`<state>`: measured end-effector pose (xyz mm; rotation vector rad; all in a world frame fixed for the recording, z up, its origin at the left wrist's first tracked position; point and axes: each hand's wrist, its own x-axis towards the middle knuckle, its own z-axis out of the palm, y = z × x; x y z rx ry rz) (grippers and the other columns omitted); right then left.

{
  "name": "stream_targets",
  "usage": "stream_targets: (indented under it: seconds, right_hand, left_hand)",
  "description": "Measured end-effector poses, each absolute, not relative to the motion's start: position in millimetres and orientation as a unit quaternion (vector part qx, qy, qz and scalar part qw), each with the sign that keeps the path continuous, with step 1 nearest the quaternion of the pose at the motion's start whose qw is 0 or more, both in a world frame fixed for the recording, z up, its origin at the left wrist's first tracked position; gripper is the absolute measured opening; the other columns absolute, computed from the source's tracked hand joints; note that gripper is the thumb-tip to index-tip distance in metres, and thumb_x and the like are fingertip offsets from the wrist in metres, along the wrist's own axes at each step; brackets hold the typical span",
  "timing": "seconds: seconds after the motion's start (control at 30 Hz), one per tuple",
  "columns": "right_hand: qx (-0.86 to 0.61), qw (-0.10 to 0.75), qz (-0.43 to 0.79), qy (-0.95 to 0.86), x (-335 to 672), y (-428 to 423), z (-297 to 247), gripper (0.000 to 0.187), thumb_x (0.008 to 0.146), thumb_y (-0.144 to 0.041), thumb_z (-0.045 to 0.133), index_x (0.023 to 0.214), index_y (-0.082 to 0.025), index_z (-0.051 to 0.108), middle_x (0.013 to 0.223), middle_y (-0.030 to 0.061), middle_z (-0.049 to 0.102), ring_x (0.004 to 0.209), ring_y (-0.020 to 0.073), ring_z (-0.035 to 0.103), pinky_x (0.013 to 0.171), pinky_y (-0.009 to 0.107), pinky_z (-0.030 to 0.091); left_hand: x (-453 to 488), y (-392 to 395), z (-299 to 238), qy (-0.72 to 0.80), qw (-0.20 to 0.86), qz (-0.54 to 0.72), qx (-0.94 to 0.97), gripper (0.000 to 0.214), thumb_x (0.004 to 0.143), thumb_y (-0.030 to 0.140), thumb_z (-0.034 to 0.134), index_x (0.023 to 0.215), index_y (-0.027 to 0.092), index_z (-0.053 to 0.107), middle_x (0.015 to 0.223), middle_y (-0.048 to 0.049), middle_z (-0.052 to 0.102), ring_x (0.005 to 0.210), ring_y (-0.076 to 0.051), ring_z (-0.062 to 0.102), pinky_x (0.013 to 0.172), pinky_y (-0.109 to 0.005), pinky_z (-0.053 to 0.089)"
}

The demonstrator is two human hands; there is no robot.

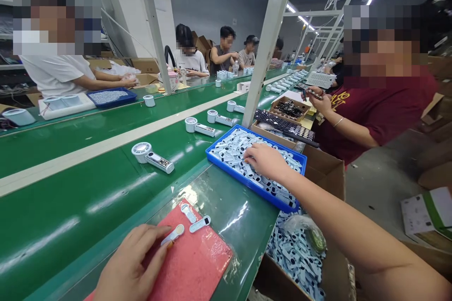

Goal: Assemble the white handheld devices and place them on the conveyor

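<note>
Between the thumb and fingers of my left hand (pixel 132 263) is a small light-blue plastic cover (pixel 173 233) with a rounded end, just over a pink pad (pixel 197 263). Two more such pieces, a cover (pixel 188 213) and another cover with a dark square (pixel 200 224), lie on the pad's far part. My right hand (pixel 264 160) reaches into a blue tray (pixel 243 179) heaped with the same covers (pixel 229 148). Its fingers are bent down against the heap, and their tips are partly hidden, so what they grip does not show.
Handheld fan bodies (pixel 152 156) with open handles lie along the green conveyor (pixel 106 183). A white post (pixel 268 42) rises behind the tray. Below at right stands a carton of covers (pixel 293 254). A co-worker in a dark red shirt (pixel 384 108) sits at right; others work across the belt.
</note>
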<state>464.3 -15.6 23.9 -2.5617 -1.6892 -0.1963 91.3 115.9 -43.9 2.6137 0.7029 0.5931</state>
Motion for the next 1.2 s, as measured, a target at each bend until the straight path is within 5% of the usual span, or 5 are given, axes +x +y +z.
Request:
stream_targets:
  seconds: [0.2, 0.4, 0.6, 0.77, 1.2]
  right_hand:
    - [-0.794, 0.003, -0.057, -0.606, 458, -18, 26, 0.037, 0.1, -0.028, 0.07, 0.136, -0.029, 0.059, 0.124, 0.0045, 0.058, 0.105, 0.0223, 0.057, 0.082, 0.028, 0.049]
    - [-0.783, -0.043, -0.059, -0.618, 452, 5, 25, 0.031, 0.094, -0.029, 0.076, 0.124, -0.023, 0.068, 0.109, 0.008, 0.063, 0.097, 0.0288, 0.059, 0.076, 0.032, 0.05]
    - [-0.791, -0.03, -0.07, -0.607, 456, -6, 24, 0.02, 0.099, -0.03, 0.068, 0.117, -0.019, 0.066, 0.11, 0.0083, 0.064, 0.1, 0.0246, 0.061, 0.075, 0.028, 0.05]
    - [-0.792, -0.026, -0.069, -0.605, 459, -14, 21, 0.034, 0.099, -0.025, 0.069, 0.131, -0.019, 0.06, 0.114, 0.0089, 0.063, 0.105, 0.0258, 0.06, 0.081, 0.03, 0.051]
    - [-0.785, -0.025, -0.048, -0.617, 449, 10, 23, 0.041, 0.094, -0.024, 0.072, 0.133, -0.02, 0.061, 0.113, 0.0106, 0.062, 0.105, 0.0286, 0.06, 0.079, 0.03, 0.051]
  left_hand:
    - [90, 119, -46, 0.251, 0.185, 0.202, 0.928, 0.029, 0.094, 0.055, 0.051, 0.11, 0.035, 0.063, 0.102, 0.004, 0.067, 0.092, -0.013, 0.065, 0.073, -0.021, 0.055]
    - [91, 118, -45, 0.247, 0.189, 0.205, 0.928, 0.028, 0.094, 0.055, 0.052, 0.108, 0.033, 0.064, 0.101, 0.0032, 0.067, 0.091, -0.014, 0.066, 0.074, -0.021, 0.055]
    - [92, 119, -43, 0.249, 0.21, 0.189, 0.926, 0.028, 0.095, 0.053, 0.05, 0.107, 0.032, 0.065, 0.098, 0.0006, 0.067, 0.09, -0.016, 0.066, 0.074, -0.025, 0.056]
    - [92, 118, -42, 0.248, 0.211, 0.193, 0.925, 0.027, 0.094, 0.053, 0.051, 0.107, 0.034, 0.065, 0.1, 0.0015, 0.066, 0.092, -0.016, 0.065, 0.074, -0.024, 0.056]
    - [89, 118, -42, 0.255, 0.215, 0.172, 0.927, 0.025, 0.095, 0.051, 0.05, 0.108, 0.034, 0.064, 0.101, 0.0027, 0.066, 0.094, -0.014, 0.064, 0.077, -0.023, 0.055]
